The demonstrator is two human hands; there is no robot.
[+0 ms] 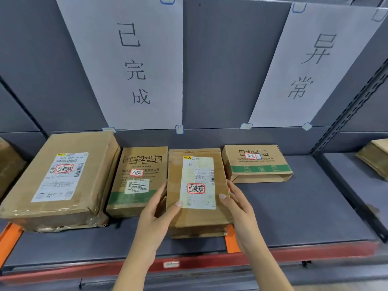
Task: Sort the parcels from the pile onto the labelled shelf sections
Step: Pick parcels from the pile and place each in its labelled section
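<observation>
A brown cardboard parcel point(197, 215) with a white shipping label and a red-framed sticker lies on the grey shelf point(294, 217), below the left paper sign point(134, 64). My left hand point(156, 215) grips its left edge, thumb on top. My right hand point(239, 208) grips its right edge, thumb on top. Two more stickered parcels lie to its left: a printed box point(138, 179) with a green band and a large taped box point(60, 177). Under the right paper sign point(310, 66) lies a flat printed box point(256, 162) with a sticker.
A dark slotted upright point(344, 118) bounds the shelf on the right, with another parcel point(375, 156) beyond it. Part of a brown box point(8, 164) shows at the far left. Orange dividers point(8, 240) stand at the shelf front above a red beam point(273, 259).
</observation>
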